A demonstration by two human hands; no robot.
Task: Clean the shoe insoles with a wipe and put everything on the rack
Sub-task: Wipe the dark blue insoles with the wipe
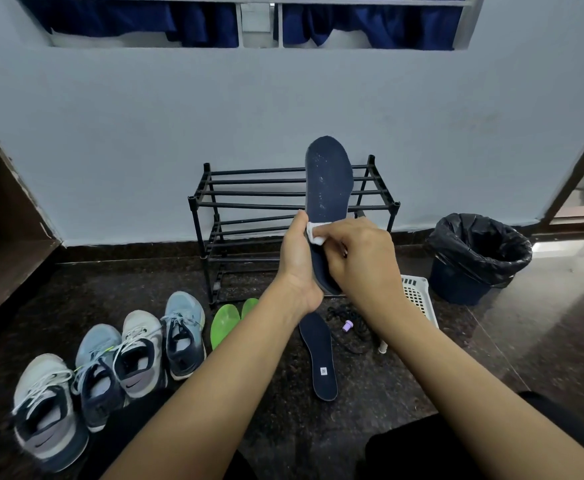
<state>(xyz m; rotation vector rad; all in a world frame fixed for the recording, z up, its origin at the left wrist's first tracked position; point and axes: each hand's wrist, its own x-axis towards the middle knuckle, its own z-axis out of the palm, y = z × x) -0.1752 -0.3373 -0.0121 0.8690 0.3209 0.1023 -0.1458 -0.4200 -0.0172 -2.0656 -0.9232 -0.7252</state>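
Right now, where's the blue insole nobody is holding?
In the head view, the loose blue insole lies flat on the floor near the middle, green insoles to its left, black laces to its right.

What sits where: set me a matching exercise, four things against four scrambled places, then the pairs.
Things
1. dark blue foam insole with pale specks
2. small white wipe
3. bright green insoles
4. round bin lined with a black bag

Places
A. floor, right of the black bar rack
B. pressed on the held insole by the right hand
C. upright in the left hand
D. floor, beside the light blue trainer

Pairs: 1-C, 2-B, 3-D, 4-A
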